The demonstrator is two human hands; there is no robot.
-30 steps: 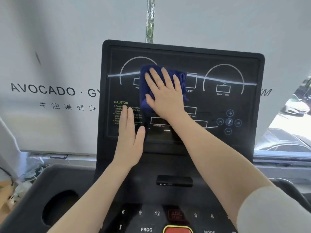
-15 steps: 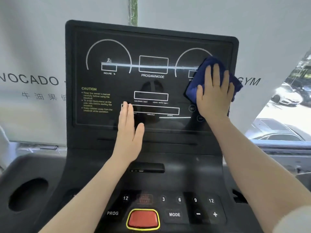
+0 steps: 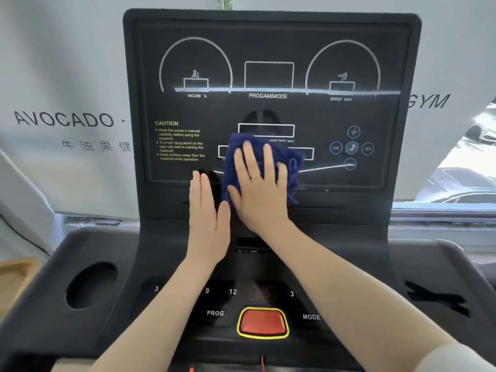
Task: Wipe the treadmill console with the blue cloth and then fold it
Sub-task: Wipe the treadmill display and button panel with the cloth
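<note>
A: Near the bottom edge of the screen, in the middle, is the fuzzy dark blue cloth (image 3: 264,167). It is bunched up, not folded, and pressed flat on the black glassy treadmill console (image 3: 271,63).

B: Who holds it?

A: The right hand (image 3: 259,187) lies on top of it, fingers spread wide and flat. It pushes the cloth down, it does not pinch it. A thin gold ring (image 3: 255,176) is on one finger.

B: And the other hand?

A: The left hand (image 3: 208,210) is just beside it, open and flat on the bottom rim of the screen. It holds nothing.

B: Is the job done?

A: I think not. The wiping looks half way. The lower panel with the red oval button (image 3: 263,323) has no cloth on it now. The folding is not started.
</note>
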